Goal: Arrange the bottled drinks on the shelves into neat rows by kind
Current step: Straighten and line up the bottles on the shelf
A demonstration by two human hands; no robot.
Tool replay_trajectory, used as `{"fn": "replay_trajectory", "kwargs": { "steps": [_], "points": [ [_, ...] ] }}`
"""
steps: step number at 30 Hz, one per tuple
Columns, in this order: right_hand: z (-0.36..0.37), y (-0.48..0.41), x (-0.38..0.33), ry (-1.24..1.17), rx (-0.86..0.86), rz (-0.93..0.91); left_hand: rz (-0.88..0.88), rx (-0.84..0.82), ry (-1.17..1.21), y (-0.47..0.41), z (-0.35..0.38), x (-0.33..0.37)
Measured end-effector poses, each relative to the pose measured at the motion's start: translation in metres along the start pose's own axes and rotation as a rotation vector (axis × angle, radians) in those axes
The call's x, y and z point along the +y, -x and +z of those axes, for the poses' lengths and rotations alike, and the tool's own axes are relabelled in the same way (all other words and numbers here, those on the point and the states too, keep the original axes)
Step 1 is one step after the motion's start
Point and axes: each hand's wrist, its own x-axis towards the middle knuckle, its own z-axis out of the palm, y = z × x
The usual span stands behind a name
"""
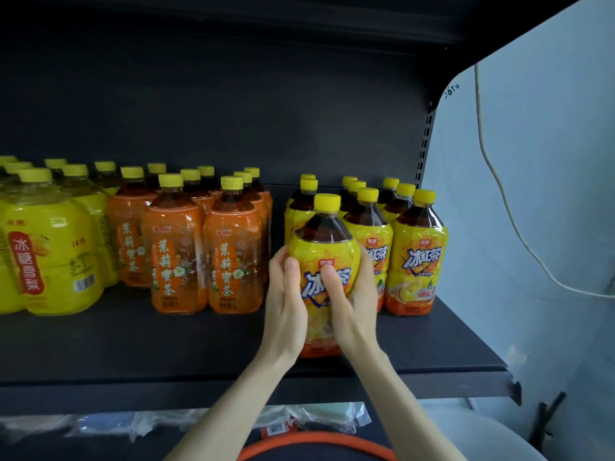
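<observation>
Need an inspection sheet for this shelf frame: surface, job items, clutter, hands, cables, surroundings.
Surface: dark shelf, bottles standing upright.
Job's things: iced-tea bottle held before three iced-tea rows; orange-label bottles mid-shelf; yellow-label bottles at left.
Clutter: plastic bags on the level below.
Hands: left hand and right hand both grip the iced-tea bottle.
Cables: white cable hangs at right.
Surroundings: pale wall; orange ring at bottom edge.

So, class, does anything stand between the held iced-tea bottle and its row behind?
Nothing visible does: the left hand and right hand grip the iced-tea bottle just before its row, no other bottle between.
</observation>
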Motion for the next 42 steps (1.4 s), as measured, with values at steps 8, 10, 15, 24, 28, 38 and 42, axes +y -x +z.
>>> {"fn": "replay_trajectory", "kwargs": {
  "steps": [8, 10, 15, 24, 28, 38, 42],
  "points": [
    [-0.009, -0.008, -0.005, 0.276, -0.177, -0.047, 0.087, 0.2, -0.133, -0.031, -0.019, -0.037],
    [-0.025, -0.013, -0.004, 0.337, -0.011, -0.105, 0.082, 0.225, -0.147, -0.035, -0.018, -0.037],
    [-0.042, -0.052, 0.01, 0.745, 0.061, -0.324, 0.084, 0.252, -0.204, -0.051, -0.017, -0.048],
    [-0.051, -0.068, 0.03, 1.014, -0.054, -0.392, 0.127, 0.185, -0.234, -0.072, -0.019, -0.066],
    [-0.051, -0.068, 0.031, 1.009, -0.041, -0.406, 0.136, 0.158, -0.257, -0.081, -0.018, -0.074],
    [-0.051, -0.07, 0.032, 1.006, -0.029, -0.423, 0.132, 0.156, -0.288, -0.093, -0.018, -0.083],
    [-0.049, -0.07, 0.03, 1.018, -0.045, -0.403, 0.118, 0.155, -0.321, -0.093, -0.018, -0.081]
  ]
}}
